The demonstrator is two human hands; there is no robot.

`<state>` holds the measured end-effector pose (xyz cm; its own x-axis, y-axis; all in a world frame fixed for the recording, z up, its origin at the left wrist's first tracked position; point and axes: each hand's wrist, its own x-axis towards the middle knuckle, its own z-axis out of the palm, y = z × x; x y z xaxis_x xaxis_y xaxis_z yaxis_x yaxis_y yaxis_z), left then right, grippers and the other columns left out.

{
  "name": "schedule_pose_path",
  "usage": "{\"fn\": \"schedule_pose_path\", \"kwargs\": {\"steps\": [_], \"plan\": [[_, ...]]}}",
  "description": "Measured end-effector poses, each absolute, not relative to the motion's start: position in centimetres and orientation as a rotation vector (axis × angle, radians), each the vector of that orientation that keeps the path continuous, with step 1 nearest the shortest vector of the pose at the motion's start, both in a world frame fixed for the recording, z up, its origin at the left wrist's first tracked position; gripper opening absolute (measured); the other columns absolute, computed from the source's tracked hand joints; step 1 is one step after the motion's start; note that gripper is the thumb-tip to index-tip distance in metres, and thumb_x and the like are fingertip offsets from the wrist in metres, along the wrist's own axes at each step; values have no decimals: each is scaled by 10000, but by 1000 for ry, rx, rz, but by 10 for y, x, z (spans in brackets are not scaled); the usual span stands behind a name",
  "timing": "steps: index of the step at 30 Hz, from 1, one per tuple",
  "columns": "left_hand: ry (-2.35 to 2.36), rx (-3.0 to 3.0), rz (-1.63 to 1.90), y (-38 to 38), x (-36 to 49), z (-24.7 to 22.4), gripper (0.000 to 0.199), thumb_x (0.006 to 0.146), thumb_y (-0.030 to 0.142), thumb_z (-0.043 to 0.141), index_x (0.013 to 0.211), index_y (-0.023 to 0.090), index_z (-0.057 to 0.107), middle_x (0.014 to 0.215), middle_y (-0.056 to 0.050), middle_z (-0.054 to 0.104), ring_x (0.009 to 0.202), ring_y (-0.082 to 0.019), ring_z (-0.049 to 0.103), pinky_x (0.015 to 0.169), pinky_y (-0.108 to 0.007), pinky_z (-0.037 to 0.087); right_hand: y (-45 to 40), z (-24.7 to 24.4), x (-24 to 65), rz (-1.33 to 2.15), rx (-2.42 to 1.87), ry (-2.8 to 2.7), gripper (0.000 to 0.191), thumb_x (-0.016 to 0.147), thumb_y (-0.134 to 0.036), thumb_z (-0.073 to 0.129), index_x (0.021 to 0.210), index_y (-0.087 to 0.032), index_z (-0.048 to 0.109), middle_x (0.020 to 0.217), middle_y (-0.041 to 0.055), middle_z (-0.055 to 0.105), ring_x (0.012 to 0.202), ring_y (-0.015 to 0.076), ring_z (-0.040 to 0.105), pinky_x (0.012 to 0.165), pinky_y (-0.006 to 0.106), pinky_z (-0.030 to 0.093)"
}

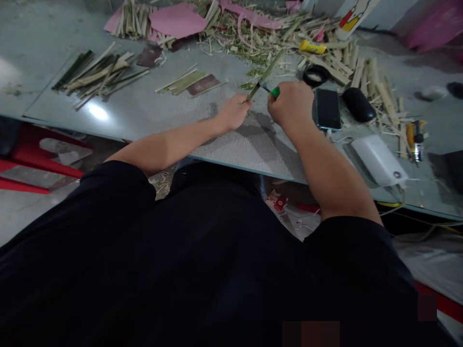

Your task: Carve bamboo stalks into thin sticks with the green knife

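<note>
My left hand [234,113] is closed round the near end of a thin green bamboo strip [272,66], which slants up and away to the right over the table. Gripped in my right hand [292,105] is a knife with a green handle [275,92]. Its short blade points left and meets the strip just beyond my left fingers; whether it bites in cannot be seen. Fine green shavings [255,72] lie under and behind the strip. Left of my hands, a few flat bamboo strips [185,82] rest beside a brown sandpaper piece [204,85].
A loose strip pile [99,72] lies at left. Shavings and pink scraps [177,20] cover the back. To the right are a black tape roll [316,75], a phone [327,109], a black oval case [359,104], a white power bank [379,160] with cables, and a yellow cutter [415,137].
</note>
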<state>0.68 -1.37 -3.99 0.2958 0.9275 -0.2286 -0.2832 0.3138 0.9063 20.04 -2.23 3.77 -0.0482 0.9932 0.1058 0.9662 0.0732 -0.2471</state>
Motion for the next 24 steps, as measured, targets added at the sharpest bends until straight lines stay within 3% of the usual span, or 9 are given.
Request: {"fn": "schedule_pose_path", "kwargs": {"steps": [3, 7, 11, 14, 19, 24], "plan": [[1071, 1101, 1083, -14, 5, -39, 499, 1233, 229, 685, 794, 289, 456, 672, -4, 377, 839, -221, 465, 792, -431, 365, -26, 38, 197, 184, -1984, -2174, 235, 1348, -423, 789, 1383, -214, 890, 1652, 260, 836, 1670, 557, 695, 1417, 773, 534], [1103, 1272, 1107, -12, 3, -41, 462, 1187, 268, 690, 786, 358, 480, 598, -57, 359, 1034, -312, 472, 917, -525, 357, -25, 41, 197, 203, -1963, -2089, 323, 1375, -596, 699, 1476, -350, 882, 1713, 164, 825, 1712, 520, 656, 1453, 794, 507], [1055, 1319, 1051, -12, 0, -43, 404, 1113, 336, 703, 784, 403, 480, 589, -91, 331, 1175, -368, 478, 958, -540, 346, -28, 38, 194, 142, -1989, -2169, 205, 1372, -361, 756, 1428, -205, 877, 1688, 254, 820, 1675, 533, 698, 1408, 755, 539], [1137, 1459, 1098, -12, -1, -40, 423, 1141, 303, 650, 766, 403, 479, 654, -88, 374, 1107, -368, 473, 986, -538, 346, -31, 41, 192, 149, -2009, -2182, 182, 1360, -307, 761, 1435, -189, 877, 1694, 265, 812, 1675, 541, 697, 1408, 739, 535], [1310, 1667, 1009, -16, -1, -22, 522, 1271, 239, 599, 800, 394, 437, 667, -53, 428, 1007, -322, 475, 1023, -501, 392, -35, 59, 193, 187, -2010, -2167, 506, 1378, -644, 518, 1595, -356, 873, 1776, 177, 785, 1724, 555, 647, 1434, 785, 533], [1429, 1796, 955, -23, -3, -10, 546, 1266, 153, 549, 794, 374, 387, 844, -57, 546, 1036, -316, 650, 1048, -488, 442, -38, 57, 185, 209, -2032, -2250, 553, 1364, -662, 582, 1619, -272, 879, 1745, 230, 804, 1728, 564, 654, 1425, 753, 533]]}}
